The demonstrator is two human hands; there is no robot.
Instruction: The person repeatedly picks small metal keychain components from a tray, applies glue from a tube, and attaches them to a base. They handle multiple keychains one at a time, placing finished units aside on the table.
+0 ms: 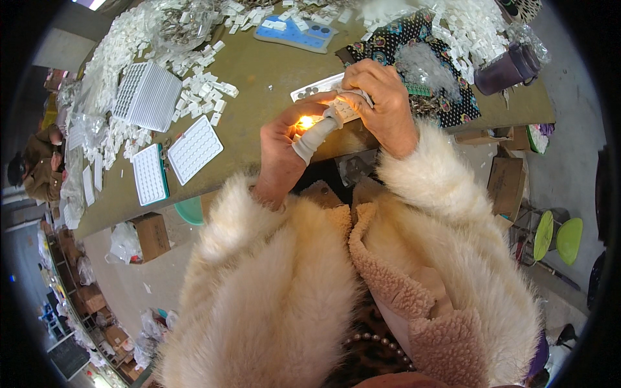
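My left hand is closed around a small glowing light, whose body is mostly hidden by the fingers. A white, wrinkled cover lies along its thumb. My right hand meets the left one fingertip to fingertip, its thumb and fingers pinched together. What they pinch is hidden. Behind and under the hands lies a white tray with round grey discs in it, partly covered by my fingers.
Heaps of small white plastic pieces cover the table's far left. Stacked white trays and two cell trays lie left. A blue-and-white board, patterned cloth and dark tumbler stand farther back. Another person sits far left.
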